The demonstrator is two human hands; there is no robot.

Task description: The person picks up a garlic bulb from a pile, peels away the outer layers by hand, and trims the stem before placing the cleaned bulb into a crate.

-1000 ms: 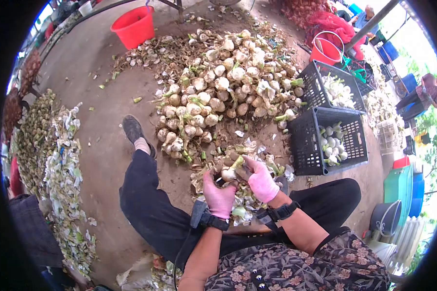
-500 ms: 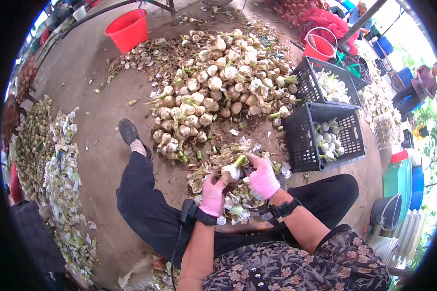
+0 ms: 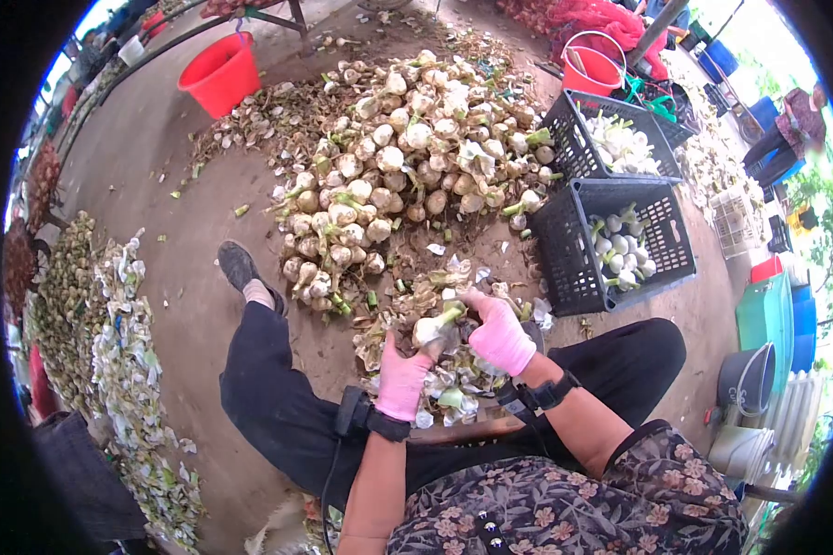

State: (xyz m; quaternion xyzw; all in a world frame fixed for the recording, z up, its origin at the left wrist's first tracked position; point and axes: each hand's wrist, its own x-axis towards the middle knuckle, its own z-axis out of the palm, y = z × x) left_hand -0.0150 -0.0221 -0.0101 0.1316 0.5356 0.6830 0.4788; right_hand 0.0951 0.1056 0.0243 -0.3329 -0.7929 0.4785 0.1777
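Observation:
My left hand, in a pink glove with dark, soiled fingertips, holds a white garlic bulb by its side. The bulb's cut green stem points up and to the right. Close against the stem end is my right hand, gloved the same way, with its fingers curled; what they grip, if anything, is hidden. Beneath both hands lies a heap of peeled garlic skins between my legs. Just beyond it rises a big pile of untrimmed garlic bulbs with dirty skins and short stems.
At right, a black crate holds several cleaned bulbs, and another crate behind it holds more. Red buckets stand at the back. Skins and bulbs cover the floor at left. Another person stands far right.
The bulb has turned in my left hand, its stem now leaning further right. My right hand stays close to it. The whole view has shifted slightly.

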